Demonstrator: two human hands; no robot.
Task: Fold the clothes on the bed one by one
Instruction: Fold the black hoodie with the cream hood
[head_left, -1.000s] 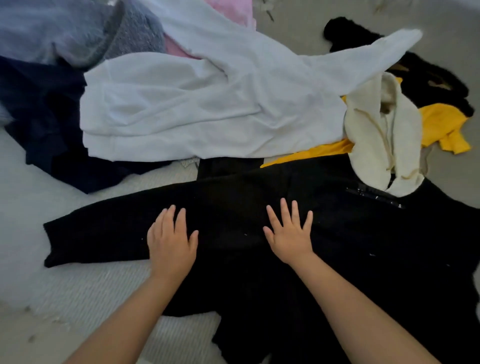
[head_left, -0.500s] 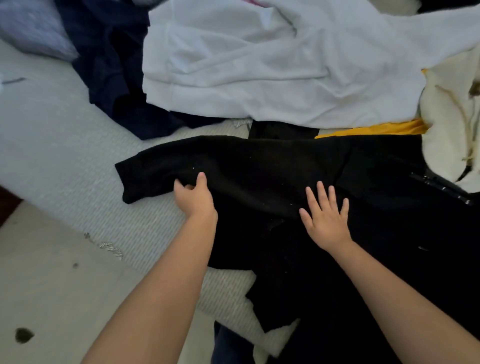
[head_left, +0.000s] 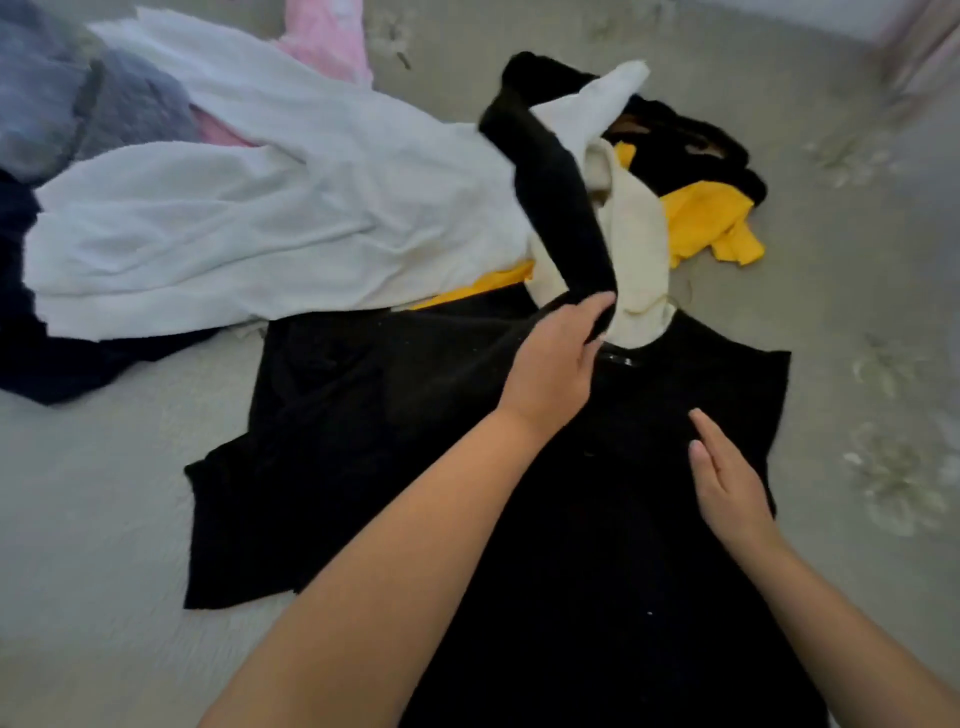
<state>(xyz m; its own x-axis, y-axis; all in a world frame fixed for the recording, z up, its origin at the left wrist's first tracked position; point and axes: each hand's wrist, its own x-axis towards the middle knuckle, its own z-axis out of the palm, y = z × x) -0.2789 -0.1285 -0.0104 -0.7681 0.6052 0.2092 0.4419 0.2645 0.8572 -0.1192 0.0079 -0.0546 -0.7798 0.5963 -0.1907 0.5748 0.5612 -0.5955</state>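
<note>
A black top (head_left: 597, 519) lies spread on the bed (head_left: 104, 493). The left hand (head_left: 550, 364) grips its sleeve (head_left: 556, 197), lifted across the pile; the right hand (head_left: 727, 483) rests flat on the fabric, fingers straight.

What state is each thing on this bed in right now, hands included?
Black garment: spread flat, sleeve lifted.
Left hand: grips the sleeve.
Right hand: fingers straight, resting on the black garment.
White garment: rumpled, unfolded.
Cream garment: crumpled, partly under the sleeve.
Yellow garment: crumpled, partly covered.
Pink garment: mostly buried.
Navy garment: heaped at the left.
</note>
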